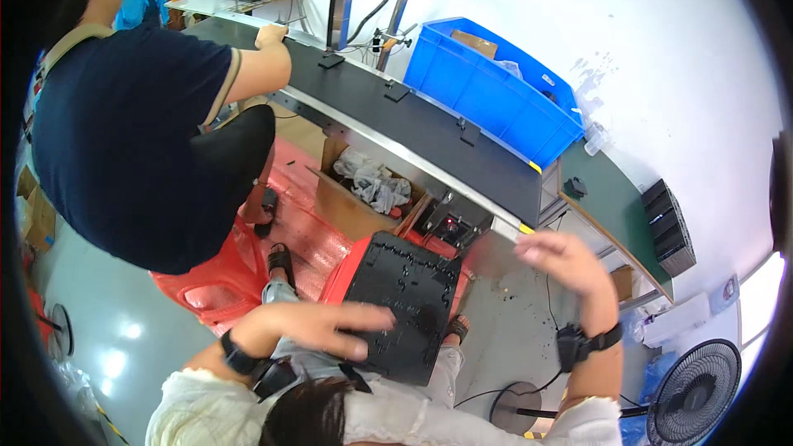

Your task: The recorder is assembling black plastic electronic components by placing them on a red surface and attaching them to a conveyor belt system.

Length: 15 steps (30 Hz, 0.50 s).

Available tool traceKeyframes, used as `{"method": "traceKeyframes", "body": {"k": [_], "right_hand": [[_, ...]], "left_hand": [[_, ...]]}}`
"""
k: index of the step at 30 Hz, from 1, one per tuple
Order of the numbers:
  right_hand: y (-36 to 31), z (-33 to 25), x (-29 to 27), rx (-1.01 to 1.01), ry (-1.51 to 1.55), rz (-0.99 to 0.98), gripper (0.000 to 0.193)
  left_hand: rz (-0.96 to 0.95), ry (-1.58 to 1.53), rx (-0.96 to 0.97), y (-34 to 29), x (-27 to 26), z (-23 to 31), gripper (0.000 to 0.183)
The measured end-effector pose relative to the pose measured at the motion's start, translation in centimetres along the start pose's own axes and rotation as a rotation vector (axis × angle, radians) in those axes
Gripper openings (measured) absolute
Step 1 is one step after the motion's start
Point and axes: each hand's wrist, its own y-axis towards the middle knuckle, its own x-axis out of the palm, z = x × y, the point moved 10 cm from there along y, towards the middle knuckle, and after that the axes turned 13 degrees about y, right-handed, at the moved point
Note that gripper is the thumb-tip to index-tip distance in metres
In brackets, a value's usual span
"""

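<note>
My left hand hovers with its fingers spread over the left side of a black tray in front of me. Rows of small black parts lie in that tray; their exact kind is too small to tell. My right hand, slightly blurred, is raised just beyond the near end of a black conveyor belt, its fingers stretched out and nothing visible in them. Several small black pieces, among them a flat one and another, lie spaced along the belt. Both wrists carry black bands.
A co-worker in a dark shirt sits at left, one hand on the belt's far part. Behind the belt stands a blue crate. An open carton is under it. At right are a green tabletop, stacked black trays and a fan.
</note>
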Motion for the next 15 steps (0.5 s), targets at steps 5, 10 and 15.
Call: {"method": "traceKeyframes", "body": {"k": [5,10,15], "right_hand": [[10.0,-1.5,-10.2,-0.022,-0.077,0.222,0.036],[21.5,6.4,-14.2,-0.034,-0.356,0.261,0.07],[22.0,10.3,-13.5,0.218,-0.399,0.119,0.082]], "left_hand": [[-0.694,-0.597,0.386,-0.3,0.4,11.0,0.096],[-0.368,-0.209,0.13,7.8,-10.4,4.2,0.024],[0.845,0.68,-0.027,17.0,-30.8,-4.1,0.027]]}}
